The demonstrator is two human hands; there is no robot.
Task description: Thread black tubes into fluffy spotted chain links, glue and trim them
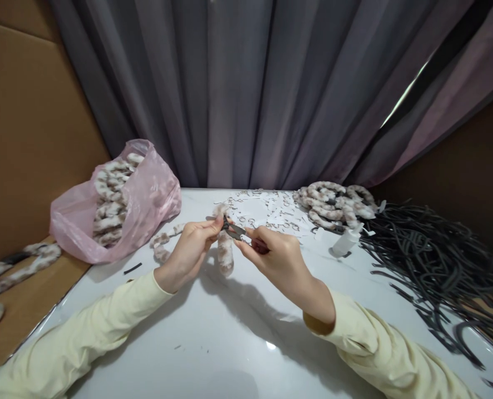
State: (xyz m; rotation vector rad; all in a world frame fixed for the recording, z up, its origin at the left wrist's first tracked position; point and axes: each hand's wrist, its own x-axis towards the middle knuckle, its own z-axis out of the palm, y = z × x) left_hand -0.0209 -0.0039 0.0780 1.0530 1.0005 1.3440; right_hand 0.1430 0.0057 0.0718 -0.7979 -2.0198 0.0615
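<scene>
Over the white table, my left hand is closed on a furry white-and-brown strip, whose end hangs below the fingers. The strip's other part seems to lie behind my left hand. My right hand is closed on the handles of a small dark tool, which looks like scissors or pliers. The tool's dark tip touches the strip beside my left fingertips. Exactly what lies between its jaws is too small to tell.
A pink plastic bag of furry strips stands at left. Furry coils, a white bottle and a heap of black strips lie at right. Small curled pieces are scattered at the back.
</scene>
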